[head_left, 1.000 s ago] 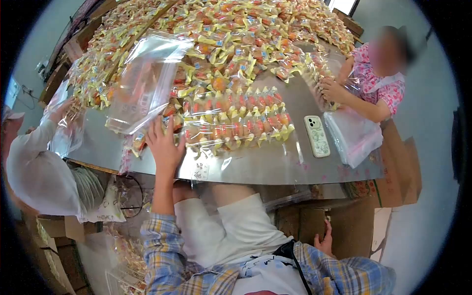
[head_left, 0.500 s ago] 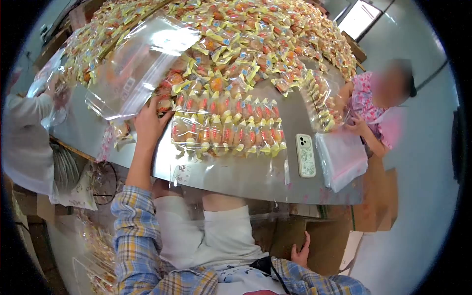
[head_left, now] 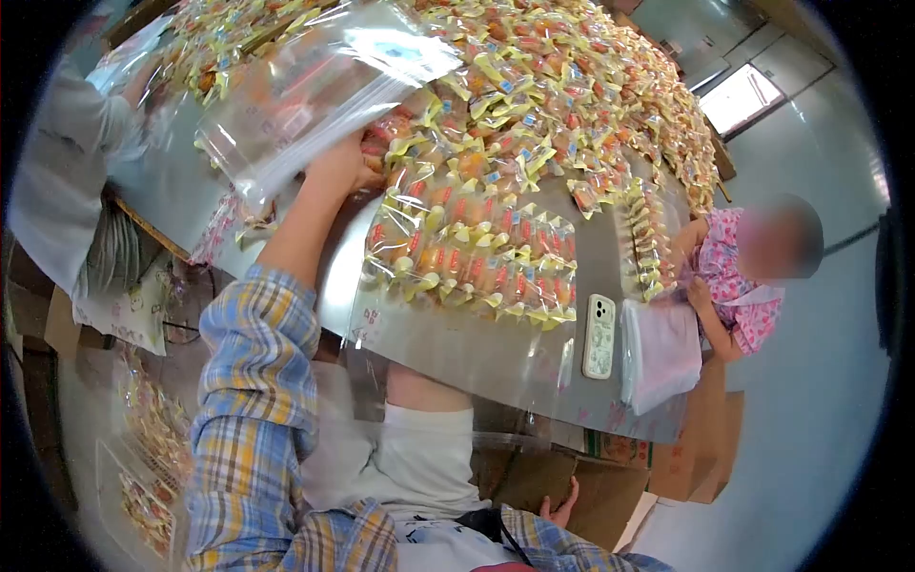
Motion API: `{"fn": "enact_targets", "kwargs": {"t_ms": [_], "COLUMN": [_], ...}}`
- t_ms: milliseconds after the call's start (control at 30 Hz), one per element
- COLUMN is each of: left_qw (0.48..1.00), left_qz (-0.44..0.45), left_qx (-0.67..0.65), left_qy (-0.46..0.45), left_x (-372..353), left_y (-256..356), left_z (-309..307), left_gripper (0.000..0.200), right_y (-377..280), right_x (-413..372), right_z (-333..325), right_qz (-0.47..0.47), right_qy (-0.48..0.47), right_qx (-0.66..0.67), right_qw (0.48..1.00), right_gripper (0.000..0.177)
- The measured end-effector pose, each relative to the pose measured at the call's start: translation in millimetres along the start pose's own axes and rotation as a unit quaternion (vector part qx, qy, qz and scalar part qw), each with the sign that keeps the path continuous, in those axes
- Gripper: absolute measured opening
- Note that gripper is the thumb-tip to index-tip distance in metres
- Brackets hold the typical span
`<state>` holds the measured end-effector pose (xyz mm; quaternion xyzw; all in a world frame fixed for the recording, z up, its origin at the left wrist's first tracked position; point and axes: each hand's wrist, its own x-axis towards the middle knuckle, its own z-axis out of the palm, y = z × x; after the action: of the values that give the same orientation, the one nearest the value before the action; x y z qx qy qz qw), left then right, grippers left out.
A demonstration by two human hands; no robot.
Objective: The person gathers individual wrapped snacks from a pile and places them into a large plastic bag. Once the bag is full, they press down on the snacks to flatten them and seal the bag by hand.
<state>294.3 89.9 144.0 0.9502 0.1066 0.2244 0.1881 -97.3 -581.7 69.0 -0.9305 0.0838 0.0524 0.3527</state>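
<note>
My left hand [head_left: 341, 172] reaches across the metal table to the near edge of a heap of wrapped snack packets [head_left: 534, 86]. Its fingers curl around a packet there, partly hidden and a little blurred. Clear plastic bags [head_left: 315, 114] lie over the packets just beside that hand. To its right, two rows of packets [head_left: 477, 253] sit side by side in a clear bag. Low down, my right hand [head_left: 560, 505] is beside a cardboard box [head_left: 600, 491], fingers apart and nothing seen in them; its palm is hidden.
A phone [head_left: 599, 336] and a stack of clear bags [head_left: 658, 353] lie near the table's right edge. A person in a pink top [head_left: 734, 257] handles another row of packets [head_left: 648, 238]. Another person's sleeve [head_left: 71, 143] is at the left. Packets [head_left: 148, 505] lie low left.
The view has shifted and tilted. My left hand has moved deeper into the packets, its fingers curling in. The bagged rows look more slanted. My right hand remains by the box.
</note>
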Motion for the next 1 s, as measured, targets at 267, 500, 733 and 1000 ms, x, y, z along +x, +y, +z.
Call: {"fn": "enact_targets", "kwargs": {"t_ms": [267, 500, 733, 1000], "left_qw": [0.993, 0.983, 0.978, 0.975], "left_qz": [0.010, -0.056, -0.037, -0.032], "left_qx": [-0.109, -0.172, -0.200, -0.208], "left_qy": [-0.041, -0.018, 0.036, -0.068], "left_x": [7, -16, -28, 6], "left_y": [-10, -4, 4, 0], "left_z": [18, 22, 15, 12], "left_gripper": [0.102, 0.079, 0.078, 0.096], "right_y": [80, 44, 30, 51], "right_x": [0, 7, -3, 1], "right_z": [8, 14, 8, 12], "right_qz": [-0.095, -0.114, 0.046, 0.002], "right_qy": [0.010, 0.054, 0.001, 0.014], "right_qx": [-0.025, -0.007, 0.084, 0.040], "right_qw": [0.995, 0.992, 0.995, 0.999], "right_gripper": [0.069, 0.072, 0.073, 0.077]}}
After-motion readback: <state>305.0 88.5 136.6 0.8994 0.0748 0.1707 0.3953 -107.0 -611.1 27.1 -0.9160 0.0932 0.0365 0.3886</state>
